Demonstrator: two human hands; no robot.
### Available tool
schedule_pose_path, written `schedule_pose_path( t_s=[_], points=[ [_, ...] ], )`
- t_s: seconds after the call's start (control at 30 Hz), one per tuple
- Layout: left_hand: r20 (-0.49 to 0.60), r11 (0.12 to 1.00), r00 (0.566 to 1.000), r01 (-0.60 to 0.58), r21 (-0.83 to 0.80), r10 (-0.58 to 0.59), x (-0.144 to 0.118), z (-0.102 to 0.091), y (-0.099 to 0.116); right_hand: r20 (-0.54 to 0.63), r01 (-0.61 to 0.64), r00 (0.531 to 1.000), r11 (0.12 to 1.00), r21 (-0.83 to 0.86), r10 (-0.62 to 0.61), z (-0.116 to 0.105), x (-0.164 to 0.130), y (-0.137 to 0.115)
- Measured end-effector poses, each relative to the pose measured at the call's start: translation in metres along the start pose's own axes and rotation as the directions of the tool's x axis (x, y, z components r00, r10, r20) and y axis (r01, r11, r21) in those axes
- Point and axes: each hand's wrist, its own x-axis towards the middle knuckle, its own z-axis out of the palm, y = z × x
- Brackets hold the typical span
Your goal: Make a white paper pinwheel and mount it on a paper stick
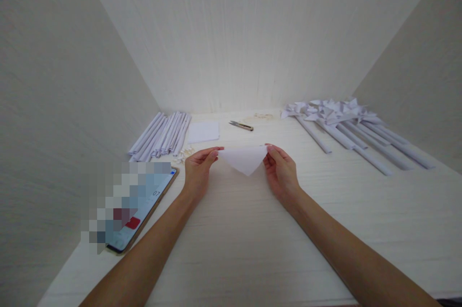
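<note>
A white sheet of paper folded into a triangle (245, 159) is held up between my two hands, its long edge on top and its point towards me. My left hand (199, 166) pinches the left corner between thumb and fingers. At the opposite corner, my right hand (281, 168) grips the paper the same way. Beyond the paper lie small thread snips (241, 126), and to their left a stack of white square paper (204, 131).
Rolled white paper sticks (162, 134) lie in a pile at the left. Paper pinwheels (332, 112) on paper sticks are heaped at the right. A phone (147, 206), partly pixelated, lies by my left forearm. Small pale bits (186, 154) are scattered near the stack. Walls (252, 47) enclose the table.
</note>
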Motion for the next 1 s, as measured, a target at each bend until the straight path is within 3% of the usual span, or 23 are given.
schedule_pose_path(
  t_s=[0.23,0.5,1.0],
  points=[
    [0.015,1.0,1.0,0.0,0.015,0.0,-0.0011,-0.0015,-0.001,0.071,0.021,0.997,0.999,0.032,-0.024,-0.0011,0.0031,-0.0021],
    [-0.017,0.992,0.997,0.069,-0.102,-0.071,-0.0018,0.0039,0.0057,0.152,0.073,0.986,0.996,-0.049,-0.064,-0.005,0.0064,-0.0052],
    [-0.004,0.985,0.994,0.108,-0.135,-0.109,-0.0013,0.0038,0.0063,0.124,0.071,0.99,0.997,-0.023,-0.068,-0.0059,0.0076,-0.005]
  ],
)
